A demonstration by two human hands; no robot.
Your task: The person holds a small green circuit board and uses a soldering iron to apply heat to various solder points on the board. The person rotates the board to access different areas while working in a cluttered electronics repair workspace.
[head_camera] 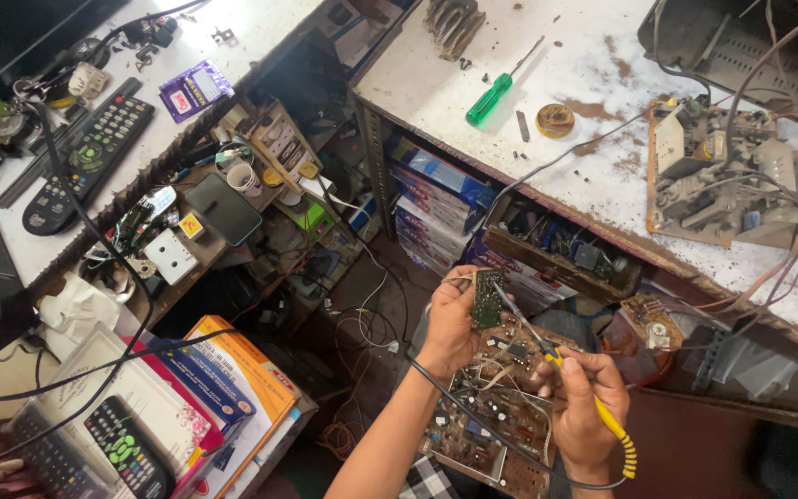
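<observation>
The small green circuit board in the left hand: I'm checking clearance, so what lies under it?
Under the small green circuit board lies a larger brown circuit board crowded with components; its middle is covered by both hands.

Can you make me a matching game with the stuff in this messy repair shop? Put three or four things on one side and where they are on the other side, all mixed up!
Things:
1. green-handled screwdriver
2. small green circuit board
3. yellow-handled soldering iron
4. black remote control

Places:
A. in the left hand
B. on the white shelf at the left
C. in the right hand
D. on the speckled workbench near a roll of solder wire

Pairs: 1-D, 2-A, 3-C, 4-B
</observation>
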